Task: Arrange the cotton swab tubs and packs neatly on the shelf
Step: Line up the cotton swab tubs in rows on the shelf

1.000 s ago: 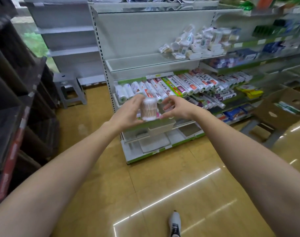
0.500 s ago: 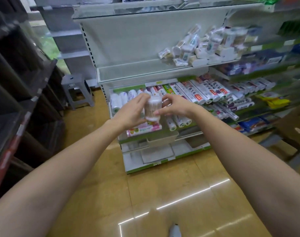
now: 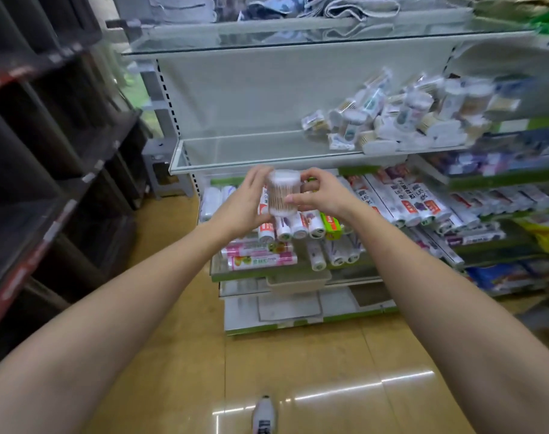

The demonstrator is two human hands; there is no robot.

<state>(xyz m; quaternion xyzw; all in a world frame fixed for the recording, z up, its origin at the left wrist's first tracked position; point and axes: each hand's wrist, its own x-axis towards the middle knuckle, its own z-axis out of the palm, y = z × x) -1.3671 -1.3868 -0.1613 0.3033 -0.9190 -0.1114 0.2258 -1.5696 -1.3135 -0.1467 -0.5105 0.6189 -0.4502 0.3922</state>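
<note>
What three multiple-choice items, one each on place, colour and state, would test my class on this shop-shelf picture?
1. Where does the jumbled heap of cotton swab tubs and packs lie?
A. right part of the glass shelf
B. on the floor
C. top shelf

2. What colour are the swab stems in the held tub?
A. blue
B. tan
C. black

3. How is the held tub kept?
A. resting on the shelf
B. upright between the left hand and the right hand
C. in one hand only

Answers: 1 A, the heap fills the shelf's right end; 2 B, the clear wall shows tan sticks; 3 B, fingers of both hands wrap its sides.
</note>
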